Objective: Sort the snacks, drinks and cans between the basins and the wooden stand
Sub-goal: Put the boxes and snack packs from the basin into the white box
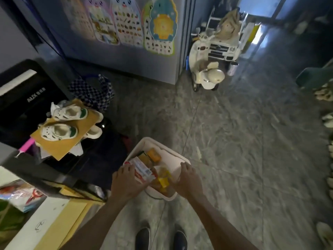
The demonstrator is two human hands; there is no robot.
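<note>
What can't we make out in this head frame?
- White basin: near contents hidden by both hands.
- Packets: labels blurred, unreadable.
- Left hand: grip on packet or rim unclear.
- Right hand: fingertips hidden over the rim.
- Wooden stand: not identifiable.

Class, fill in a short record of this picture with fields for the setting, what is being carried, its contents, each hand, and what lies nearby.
setting: indoor room, grey marbled floor
carried: white basin, held above the floor
contents: red-and-white box, orange and yellow packets
left hand: grip on the basin's left side, fingers by the box
right hand: grip on the basin's right rim
nearby: white shoes on cardboard to the left, toy scooter by the wall
</note>
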